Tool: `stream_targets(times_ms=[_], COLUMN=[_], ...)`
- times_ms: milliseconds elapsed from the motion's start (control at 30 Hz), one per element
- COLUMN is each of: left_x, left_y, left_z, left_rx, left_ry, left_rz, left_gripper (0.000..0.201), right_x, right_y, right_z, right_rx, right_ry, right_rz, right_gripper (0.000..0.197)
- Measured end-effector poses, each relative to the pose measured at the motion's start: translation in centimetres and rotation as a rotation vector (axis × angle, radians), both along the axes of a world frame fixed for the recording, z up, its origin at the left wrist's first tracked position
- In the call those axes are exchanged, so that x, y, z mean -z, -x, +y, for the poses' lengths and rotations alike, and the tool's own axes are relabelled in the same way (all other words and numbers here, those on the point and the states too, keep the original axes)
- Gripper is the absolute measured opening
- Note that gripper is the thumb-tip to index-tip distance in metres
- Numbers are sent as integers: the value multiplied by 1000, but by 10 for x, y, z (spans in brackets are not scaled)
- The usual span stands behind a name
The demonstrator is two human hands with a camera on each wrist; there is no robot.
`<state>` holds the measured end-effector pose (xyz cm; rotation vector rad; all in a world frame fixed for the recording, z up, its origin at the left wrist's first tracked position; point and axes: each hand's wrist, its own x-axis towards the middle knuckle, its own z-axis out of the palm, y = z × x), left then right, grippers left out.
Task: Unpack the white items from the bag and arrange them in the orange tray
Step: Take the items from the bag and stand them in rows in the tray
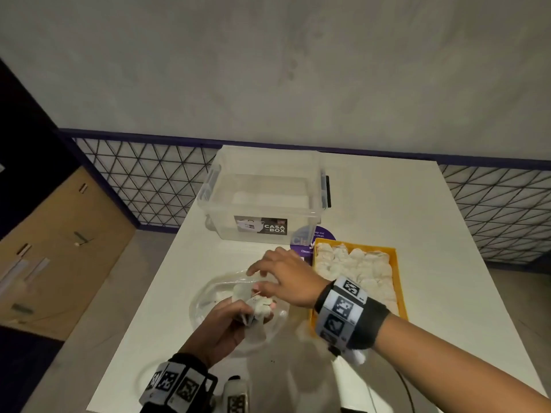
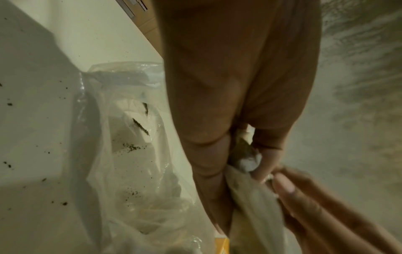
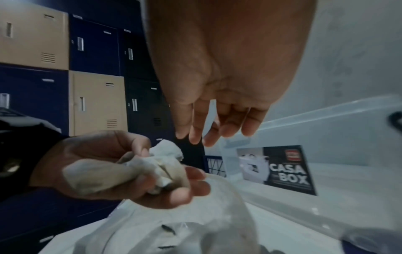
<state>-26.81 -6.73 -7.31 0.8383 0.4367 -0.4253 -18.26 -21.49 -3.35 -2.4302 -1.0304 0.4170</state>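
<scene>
1. Left hand (image 1: 222, 326): clenched around a crumpled bundle of white items (image 1: 258, 308), fingers curled under it, thumb pressed on top; held just above the clear plastic bag (image 1: 208, 296).
2. Right hand (image 1: 286, 280): released, fingers straight and spread, pointing down over the bundle; in the right wrist view the fingertips (image 3: 194, 140) hang just above the white items (image 3: 156, 170), with a small gap. In the left wrist view these fingers (image 2: 284, 185) come very close to the bundle; real contact cannot be told.
3. Bag: lying flat and crumpled on the white table (image 1: 387, 222), near its front-left part, with dark crumbs (image 2: 130, 147) inside and beside it.
4. Orange tray (image 1: 398, 265): on the table just right of the hands, already filled with rows of white items (image 1: 357, 263).
5. Behind the bag and the tray: a clear storage box (image 1: 265, 201) with a "CASA BOX" label, standing open; a purple round sticker (image 1: 320, 236) partly hidden between box and tray.
6. At the left side: lockers (image 3: 95, 101) in beige and dark blue.
</scene>
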Motion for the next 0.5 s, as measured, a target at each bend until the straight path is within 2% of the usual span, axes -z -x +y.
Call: stream_targets(times_ms=[133,300,400,500], left_x=[-3,2,2,3], left_y=[2,6,7,5], left_z=[4,12,11,11], left_rx=[-4,-35,-65,-82], left_ry=[-17,-31,-45,-84], left_rz=[-29,6,24,16], left_gripper=[30,43,37,31], right_x=[10,16,18,19], right_y=[-2,-8,-11,-11], right_z=[23,17,9,2], right_rx=[-48,168,255,237], right_ry=[-24,-276,-317,-281], right_rz=[103,352,438,451], right_gripper=[25,18,16,20])
